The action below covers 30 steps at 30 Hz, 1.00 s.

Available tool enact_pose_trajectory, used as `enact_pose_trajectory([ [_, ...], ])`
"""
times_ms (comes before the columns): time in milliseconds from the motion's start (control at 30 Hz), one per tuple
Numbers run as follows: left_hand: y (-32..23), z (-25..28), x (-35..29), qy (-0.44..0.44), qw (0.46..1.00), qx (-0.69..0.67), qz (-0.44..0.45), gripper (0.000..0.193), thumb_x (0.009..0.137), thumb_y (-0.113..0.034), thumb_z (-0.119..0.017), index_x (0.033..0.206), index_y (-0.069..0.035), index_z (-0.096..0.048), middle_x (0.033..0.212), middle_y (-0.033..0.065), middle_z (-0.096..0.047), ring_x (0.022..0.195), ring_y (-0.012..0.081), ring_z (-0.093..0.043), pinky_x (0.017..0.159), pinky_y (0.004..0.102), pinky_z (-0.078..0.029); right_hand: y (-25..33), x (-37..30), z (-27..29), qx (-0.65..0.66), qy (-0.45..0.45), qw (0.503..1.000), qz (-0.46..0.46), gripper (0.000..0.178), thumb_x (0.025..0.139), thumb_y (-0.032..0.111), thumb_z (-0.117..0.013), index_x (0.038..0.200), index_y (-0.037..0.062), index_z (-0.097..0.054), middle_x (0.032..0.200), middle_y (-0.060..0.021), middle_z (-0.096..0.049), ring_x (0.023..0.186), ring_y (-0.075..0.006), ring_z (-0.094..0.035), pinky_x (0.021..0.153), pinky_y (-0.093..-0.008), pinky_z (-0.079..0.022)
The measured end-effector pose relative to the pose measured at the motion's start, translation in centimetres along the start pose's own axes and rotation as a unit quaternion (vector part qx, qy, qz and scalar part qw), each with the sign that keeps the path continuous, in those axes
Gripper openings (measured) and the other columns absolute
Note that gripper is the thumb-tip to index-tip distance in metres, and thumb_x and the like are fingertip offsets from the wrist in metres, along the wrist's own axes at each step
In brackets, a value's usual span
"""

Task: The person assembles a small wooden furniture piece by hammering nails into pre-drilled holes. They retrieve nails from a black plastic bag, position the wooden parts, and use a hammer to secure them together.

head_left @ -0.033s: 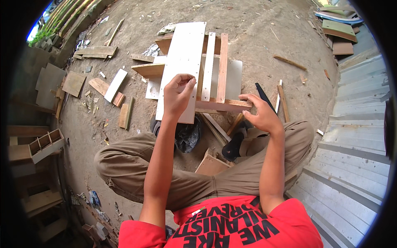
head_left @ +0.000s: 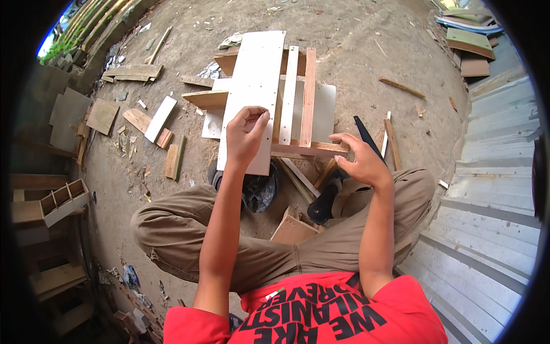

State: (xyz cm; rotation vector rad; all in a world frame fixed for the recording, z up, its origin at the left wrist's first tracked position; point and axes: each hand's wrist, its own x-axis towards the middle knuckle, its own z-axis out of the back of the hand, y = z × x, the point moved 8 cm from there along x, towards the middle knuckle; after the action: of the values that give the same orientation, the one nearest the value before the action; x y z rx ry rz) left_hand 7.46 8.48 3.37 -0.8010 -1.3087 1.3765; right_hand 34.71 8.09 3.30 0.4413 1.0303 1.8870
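Observation:
In front of me stands a wooden frame, topped by a long white board [head_left: 252,74] with small dark dots along its edges. To the board's right run a narrow white slat [head_left: 289,100] and a bare brown slat [head_left: 308,100]. Their near ends rest on a wooden crosspiece [head_left: 315,151]. My left hand [head_left: 245,137] is over the near part of the white board, fingers curled and thumb pressed to the fingertips; anything pinched there is too small to make out. My right hand [head_left: 366,161] grips the crosspiece's right end between thumb and fingers.
A black saw-like blade [head_left: 368,137] lies right of the frame. Under its near side is a black plastic bag [head_left: 260,190]. Wood offcuts [head_left: 160,118] are scattered at left. Corrugated metal sheeting [head_left: 481,246] borders the right, and a small divided wooden box [head_left: 65,202] stands far left.
The near end of the frame has shifted very slightly toward me. Both hands have moved slightly along with it, keeping the same poses.

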Motion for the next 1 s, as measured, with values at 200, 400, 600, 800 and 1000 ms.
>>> enact_pose_trajectory([
  [200, -0.3, 0.1, -0.8, -0.002, 1.0, -0.017, 0.003, 0.017, 0.091, -0.009, -0.07, 0.105, 0.002, -0.068, 0.094, 0.0099, -0.072, 0.093, 0.0135, -0.068, 0.084, 0.0273, -0.052, 2.0, 1.4, 1.3, 0.073, -0.169, 0.983, 0.017, 0.041, 0.087, 0.016, -0.068, 0.125, 0.0007, -0.062, 0.118, -0.0188, -0.066, 0.113, -0.0355, -0.063, 0.098, -0.0401, -0.049],
  [400, 0.3, 0.0, -1.2, 0.046, 0.991, -0.118, 0.031, 0.016, 0.093, -0.008, -0.07, 0.105, 0.003, -0.067, 0.094, 0.009, -0.072, 0.087, 0.0136, -0.069, 0.079, 0.0254, -0.053, 9.0, 4.6, -1.9, 0.077, -0.177, 0.971, 0.143, 0.026, 0.088, 0.011, -0.071, 0.112, 0.0005, -0.067, 0.108, -0.0171, -0.069, 0.099, -0.031, -0.068, 0.088, -0.0391, -0.053],
  [600, 0.2, 0.3, -1.3, 0.078, 0.987, -0.136, 0.019, 0.014, 0.093, -0.008, -0.07, 0.102, 0.004, -0.071, 0.093, 0.0088, -0.073, 0.087, 0.0133, -0.068, 0.079, 0.026, -0.052, 7.9, 5.5, -5.2, 0.132, -0.181, 0.963, 0.15, 0.023, 0.085, 0.013, -0.076, 0.103, 0.0003, -0.071, 0.095, -0.0142, -0.071, 0.085, -0.0262, -0.07, 0.073, -0.0351, -0.054],
  [800, 0.1, -0.6, -1.5, 0.14, 0.986, -0.082, 0.028, 0.014, 0.093, -0.012, -0.071, 0.1, 0.001, -0.073, 0.091, 0.0049, -0.073, 0.086, 0.0113, -0.067, 0.079, 0.0249, -0.051, 5.6, 5.7, -4.9, 0.273, -0.164, 0.947, 0.052, 0.022, 0.093, 0.02, -0.073, 0.101, -0.0002, -0.072, 0.088, -0.0087, -0.074, 0.079, -0.0138, -0.067, 0.068, -0.0311, -0.052],
  [1000, -2.2, -1.7, -1.8, 0.109, 0.985, 0.096, -0.098, 0.015, 0.089, -0.012, -0.072, 0.1, -0.002, -0.073, 0.097, 0.0093, -0.071, 0.091, 0.0207, -0.066, 0.084, 0.0325, -0.051, 4.2, 6.6, 2.0, 0.295, -0.233, 0.92, 0.11, 0.015, 0.094, 0.013, -0.069, 0.093, -0.0013, -0.067, 0.088, -0.0087, -0.073, 0.084, -0.0124, -0.07, 0.075, -0.0258, -0.056],
])
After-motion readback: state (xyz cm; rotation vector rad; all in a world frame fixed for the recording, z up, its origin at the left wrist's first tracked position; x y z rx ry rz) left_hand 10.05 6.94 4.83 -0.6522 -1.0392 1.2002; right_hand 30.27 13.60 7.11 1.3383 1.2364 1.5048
